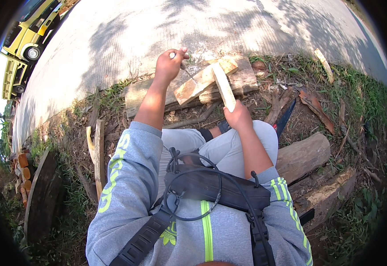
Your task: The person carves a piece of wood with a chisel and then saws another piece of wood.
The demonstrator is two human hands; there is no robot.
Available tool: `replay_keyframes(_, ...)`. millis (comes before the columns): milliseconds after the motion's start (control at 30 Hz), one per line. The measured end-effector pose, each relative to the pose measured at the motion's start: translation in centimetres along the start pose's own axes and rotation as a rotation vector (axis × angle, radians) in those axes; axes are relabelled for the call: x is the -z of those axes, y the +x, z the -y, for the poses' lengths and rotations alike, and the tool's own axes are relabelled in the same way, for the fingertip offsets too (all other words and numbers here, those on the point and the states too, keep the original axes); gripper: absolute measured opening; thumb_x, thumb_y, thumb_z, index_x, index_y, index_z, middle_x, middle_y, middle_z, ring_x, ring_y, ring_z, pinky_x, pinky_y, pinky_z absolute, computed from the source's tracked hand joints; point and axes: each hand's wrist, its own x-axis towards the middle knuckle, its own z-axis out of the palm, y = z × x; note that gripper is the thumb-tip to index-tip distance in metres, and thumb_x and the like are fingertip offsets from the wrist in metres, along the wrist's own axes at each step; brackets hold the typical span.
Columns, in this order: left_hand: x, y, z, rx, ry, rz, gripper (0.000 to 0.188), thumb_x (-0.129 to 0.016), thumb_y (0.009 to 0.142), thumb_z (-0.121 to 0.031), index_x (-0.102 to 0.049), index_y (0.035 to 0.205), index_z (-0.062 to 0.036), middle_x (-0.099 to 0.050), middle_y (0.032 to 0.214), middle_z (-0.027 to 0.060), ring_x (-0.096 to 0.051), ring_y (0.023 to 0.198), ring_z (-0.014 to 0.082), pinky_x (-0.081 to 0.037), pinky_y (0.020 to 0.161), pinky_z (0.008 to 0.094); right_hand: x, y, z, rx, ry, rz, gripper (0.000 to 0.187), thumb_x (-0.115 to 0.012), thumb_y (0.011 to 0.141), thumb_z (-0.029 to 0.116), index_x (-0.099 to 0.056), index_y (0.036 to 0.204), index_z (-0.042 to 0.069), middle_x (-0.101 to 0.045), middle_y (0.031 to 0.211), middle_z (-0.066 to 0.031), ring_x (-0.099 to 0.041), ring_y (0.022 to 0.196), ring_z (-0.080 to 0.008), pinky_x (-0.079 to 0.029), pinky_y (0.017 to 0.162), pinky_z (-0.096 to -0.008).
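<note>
My left hand [168, 65] is closed around the pale handle of a thin metal-shafted tool [187, 72], probably a chisel. The shaft slants down to the right, and its tip touches or nearly touches a cut block of wood [187, 91]. This block lies tilted across a thick weathered plank [142, 101] on the ground. My right hand [238, 116] grips the near end of a flat wooden stick [224, 88]. The far end of the stick overlaps the block; I cannot tell whether they touch. My fingers hide part of the tool's handle and the stick's near end.
Beyond the plank runs a concrete road [127, 48], with a yellow truck [27, 40] at far left. Logs [304, 155] lie at my right. A saw-like dark blade [285, 119] rests beside my right knee. Upright boards [99, 150] and stacked wood [24, 173] stand at left.
</note>
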Motion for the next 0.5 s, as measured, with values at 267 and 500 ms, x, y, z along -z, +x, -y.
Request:
replay_keyframes(267,-1.4,-1.5,1.6,-0.169,-0.108,0.012,0.031,-0.072,0.107,-0.033,-0.082,0.097,-0.0054,-0.08,0.087,0.0055,-0.069,0.072,0.0124,-0.055,0.07,0.0324,0.4,-1.2,0.5,0.163,0.072,-0.091,0.047,-0.074,0.097,0.037,-0.066,0.123,-0.002,-0.074,0.117,-0.0311,-0.07,0.113,-0.0494,-0.056,0.096,-0.0563)
replay_keyframes(500,-1.8,-3.1,1.2,-0.186,-0.065,-0.069,0.028,-0.078,0.103,-0.033,-0.082,0.093,-0.0068,-0.074,0.077,0.0057,-0.061,0.067,0.0102,-0.049,0.066,0.0319,6.0,-5.8,9.2,0.51,0.364,-0.281,0.049,-0.08,0.095,0.03,-0.064,0.13,-0.001,-0.075,0.112,-0.0275,-0.072,0.106,-0.0493,-0.056,0.09,-0.0543)
